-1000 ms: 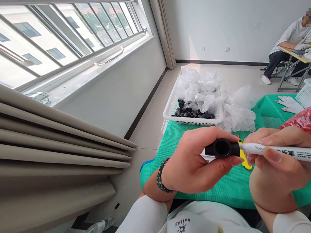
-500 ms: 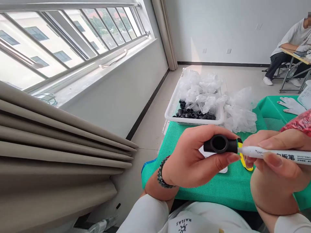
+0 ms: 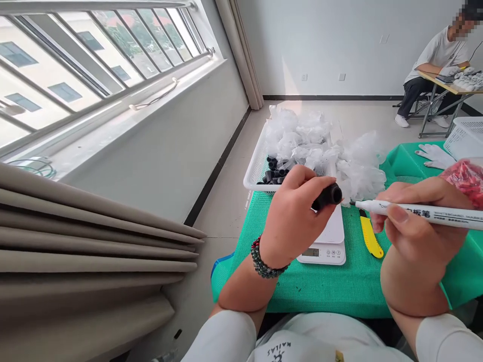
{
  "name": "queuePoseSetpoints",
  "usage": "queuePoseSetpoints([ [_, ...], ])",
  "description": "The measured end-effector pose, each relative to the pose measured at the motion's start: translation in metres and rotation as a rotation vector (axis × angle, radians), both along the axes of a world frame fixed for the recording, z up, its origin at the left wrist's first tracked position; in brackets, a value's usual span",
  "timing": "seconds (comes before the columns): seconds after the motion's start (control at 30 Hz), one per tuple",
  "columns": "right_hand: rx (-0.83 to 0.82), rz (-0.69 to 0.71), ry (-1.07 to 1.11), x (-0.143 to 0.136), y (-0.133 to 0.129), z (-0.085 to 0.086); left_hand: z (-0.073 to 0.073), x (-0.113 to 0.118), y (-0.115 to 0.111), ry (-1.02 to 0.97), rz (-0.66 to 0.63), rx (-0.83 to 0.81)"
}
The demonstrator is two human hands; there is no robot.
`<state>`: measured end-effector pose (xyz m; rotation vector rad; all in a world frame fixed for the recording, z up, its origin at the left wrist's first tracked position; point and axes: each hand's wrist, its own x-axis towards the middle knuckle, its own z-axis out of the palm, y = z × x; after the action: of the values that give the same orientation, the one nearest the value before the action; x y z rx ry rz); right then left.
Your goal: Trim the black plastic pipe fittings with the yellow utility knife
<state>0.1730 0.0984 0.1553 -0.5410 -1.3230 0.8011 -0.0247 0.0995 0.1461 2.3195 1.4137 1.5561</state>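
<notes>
My left hand [image 3: 292, 221] is closed around a black pipe fitting [image 3: 327, 197], whose round open end points to the right. A white whiteboard marker [image 3: 418, 210] is gripped in my right hand [image 3: 422, 236], uncapped, with its dark tip to the left. A small gap separates the tip from the fitting. Below my left hand is a white digital scale [image 3: 323, 253], partly covered by that hand. A yellow utility knife [image 3: 370, 236] lies on the green cloth between the scale and my right hand.
A white basket [image 3: 252, 168] with black fittings [image 3: 274, 176] and crumpled plastic bags [image 3: 298, 133] stands at the table's back. White gloves [image 3: 435, 156], a red bag [image 3: 466, 178] and another white basket [image 3: 466, 138] are at right. A person [image 3: 437, 58] sits at a far table.
My left hand has tilted the fitting and moved it away from the marker tip, which touched or nearly touched it before. The view has shifted right, and the scale shows more.
</notes>
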Motion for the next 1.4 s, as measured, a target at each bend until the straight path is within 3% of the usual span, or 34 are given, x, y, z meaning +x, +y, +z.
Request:
queuePoseSetpoints([
  [0.17,0.029,-0.087,-0.183,-0.01,0.006,0.003,0.002,0.0,-0.001,0.034,-0.035,0.038],
  [0.3,0.001,-0.099,-0.183,-0.007,0.01,0.0,0.006,-0.002,-0.004,0.004,-0.106,0.063],
  [0.47,-0.003,0.033,-0.041,-0.007,0.013,0.003,0.008,-0.003,-0.003,-0.079,-0.218,0.067],
  [0.67,-0.146,0.221,0.068,0.0,0.017,0.005,0.009,0.002,-0.006,-0.201,-0.371,0.003],
  [0.9,-0.168,0.222,0.098,0.002,0.019,0.008,0.009,0.008,-0.009,-0.266,-0.398,0.0],
  [1.13,-0.086,0.205,0.093,-0.002,0.006,0.007,0.012,0.009,-0.015,-0.294,-0.403,-0.135],
  [1.4,-0.074,0.164,-0.055,0.009,0.011,0.007,0.014,0.013,-0.026,-0.259,-0.358,-0.027],
])
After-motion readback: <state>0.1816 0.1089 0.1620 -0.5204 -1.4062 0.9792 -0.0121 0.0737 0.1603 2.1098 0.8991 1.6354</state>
